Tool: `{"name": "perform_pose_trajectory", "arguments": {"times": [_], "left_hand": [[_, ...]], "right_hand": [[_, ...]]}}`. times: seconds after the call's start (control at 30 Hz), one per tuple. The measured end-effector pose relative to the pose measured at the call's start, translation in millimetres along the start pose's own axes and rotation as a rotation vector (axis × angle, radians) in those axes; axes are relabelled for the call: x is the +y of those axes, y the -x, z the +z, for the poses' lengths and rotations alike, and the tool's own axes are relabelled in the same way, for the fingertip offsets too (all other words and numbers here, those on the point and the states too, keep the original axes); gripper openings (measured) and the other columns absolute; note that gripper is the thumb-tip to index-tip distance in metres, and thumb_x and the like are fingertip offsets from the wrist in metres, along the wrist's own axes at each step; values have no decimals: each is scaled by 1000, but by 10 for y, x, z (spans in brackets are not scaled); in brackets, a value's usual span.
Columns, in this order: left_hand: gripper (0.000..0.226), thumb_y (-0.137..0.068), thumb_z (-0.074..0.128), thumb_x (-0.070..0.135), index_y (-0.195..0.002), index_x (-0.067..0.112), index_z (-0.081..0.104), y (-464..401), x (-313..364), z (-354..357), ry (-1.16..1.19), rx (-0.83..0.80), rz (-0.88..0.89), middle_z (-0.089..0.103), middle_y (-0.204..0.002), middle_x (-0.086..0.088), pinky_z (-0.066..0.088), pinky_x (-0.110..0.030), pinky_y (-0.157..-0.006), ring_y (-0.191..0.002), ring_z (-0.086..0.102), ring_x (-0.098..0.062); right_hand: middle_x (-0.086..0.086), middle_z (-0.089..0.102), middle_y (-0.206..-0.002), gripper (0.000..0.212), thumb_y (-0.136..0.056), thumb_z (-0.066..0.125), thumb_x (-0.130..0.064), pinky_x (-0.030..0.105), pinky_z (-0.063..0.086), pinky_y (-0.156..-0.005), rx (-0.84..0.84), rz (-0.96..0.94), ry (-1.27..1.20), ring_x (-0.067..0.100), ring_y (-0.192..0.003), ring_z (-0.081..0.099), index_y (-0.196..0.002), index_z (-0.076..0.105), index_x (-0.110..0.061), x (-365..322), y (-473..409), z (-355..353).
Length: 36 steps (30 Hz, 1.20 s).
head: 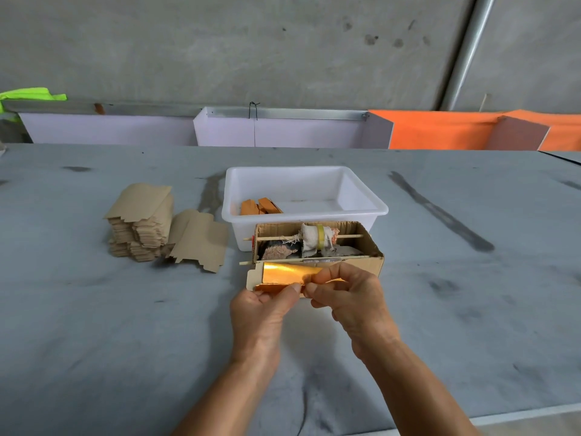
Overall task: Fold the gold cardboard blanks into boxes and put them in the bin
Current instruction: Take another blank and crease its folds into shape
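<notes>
I hold a gold cardboard blank [283,273] above the table, its shiny gold face up and curved, brown edge on the left. My left hand [261,313] pinches its near edge with thumb on top. My right hand [349,297] pinches the same edge from the right, fingers curled over the blank. A stack of flat blanks [141,225], brown side up, lies at the left, with one loose blank [199,239] beside it. The white bin [361,206] stands behind, holding two folded gold boxes [259,206] in its near left corner.
An open brown cardboard box [371,256] with cloth rolls on wooden sticks sits between the bin and my hands. White and orange panels [440,130] line the table's far edge against a concrete wall. The grey table [94,325] has dark smears.
</notes>
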State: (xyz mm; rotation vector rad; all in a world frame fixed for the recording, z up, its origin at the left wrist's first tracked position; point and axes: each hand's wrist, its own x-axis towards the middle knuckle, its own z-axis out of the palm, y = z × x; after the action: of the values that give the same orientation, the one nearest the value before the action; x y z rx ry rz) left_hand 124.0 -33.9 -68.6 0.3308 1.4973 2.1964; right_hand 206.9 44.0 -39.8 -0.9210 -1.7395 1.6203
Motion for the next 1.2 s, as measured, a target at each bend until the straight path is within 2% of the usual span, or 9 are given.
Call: {"name": "perform_pose_trajectory", "arguments": {"times": [0.23, 0.43, 0.57, 0.67, 0.77, 0.9, 1.07, 1.17, 1.2], "left_hand": [[25, -74, 69, -12, -66, 11, 71, 15, 27, 30, 2, 17, -10, 73, -70, -7, 55, -34, -76, -68, 69, -18], [17, -75, 70, -10, -73, 7, 71, 19, 40, -2, -6, -6, -17, 73, -73, -9, 55, -35, -78, -73, 70, -23], [30, -76, 68, -11, -63, 15, 75, 8, 43, -15, -11, -50, -6, 73, -71, -5, 56, -29, -72, -70, 71, -18], [33, -76, 66, -11, -65, 18, 76, -18, 19, -36, -2, -87, -7, 73, -71, -5, 58, -28, -73, -72, 71, -18], [30, -78, 64, -11, -69, 16, 77, -38, -11, -68, 43, -162, -40, 73, -76, -9, 59, -33, -76, -77, 72, -21], [28, -81, 60, -10, -74, 12, 77, -45, -56, -82, 112, -217, -93, 73, -85, -14, 58, -33, -72, -85, 71, -26], [27, -80, 62, -10, -62, 8, 73, -29, -79, -22, 164, -94, -180, 70, -70, -12, 59, -34, -67, -70, 71, -25], [8, -74, 71, -4, -72, 3, 69, -32, -83, 19, 179, 11, -262, 68, -64, -10, 58, -30, -57, -60, 69, -21], [8, -73, 72, -4, -76, 1, 67, -34, -91, 29, 179, 41, -297, 69, -64, -9, 56, -27, -53, -60, 69, -20]], "right_hand": [[10, 70, -69, 13, -75, 75, -1, 8, 37, -41, -8, -6, 19, 2, -49, 58, -72, 70, -12, -5, -12, 34], [0, 68, -63, 12, -75, 77, -6, 8, 37, -41, -22, 27, 61, 1, -49, 59, -75, 70, -16, -50, -26, 19], [5, 70, -68, 12, -74, 78, -6, 9, 36, -40, -40, 59, 77, 5, -51, 60, -77, 71, -15, -95, -26, -7], [8, 69, -70, 13, -73, 77, -3, 9, 36, -40, -63, 75, 86, 6, -51, 60, -79, 71, -13, -128, -29, -24], [9, 68, -69, 14, -73, 76, 3, 9, 37, -39, -100, 111, 86, 6, -47, 59, -80, 71, -8, -168, -28, -44], [7, 67, -64, 14, -74, 75, 5, 10, 37, -37, -136, 174, 75, 5, -43, 59, -78, 70, -8, -219, -32, -64], [7, 66, -66, 13, -74, 74, 4, 9, 36, -35, -142, 201, 130, 3, -42, 59, -80, 70, -7, -233, -39, -57], [6, 66, -64, 14, -74, 74, 5, 9, 36, -35, -157, 196, 170, 2, -42, 59, -86, 71, -3, -224, -19, -37], [6, 66, -64, 15, -74, 73, 6, 9, 36, -35, -159, 196, 187, 3, -42, 60, -86, 71, -3, -222, -17, -28]]}}
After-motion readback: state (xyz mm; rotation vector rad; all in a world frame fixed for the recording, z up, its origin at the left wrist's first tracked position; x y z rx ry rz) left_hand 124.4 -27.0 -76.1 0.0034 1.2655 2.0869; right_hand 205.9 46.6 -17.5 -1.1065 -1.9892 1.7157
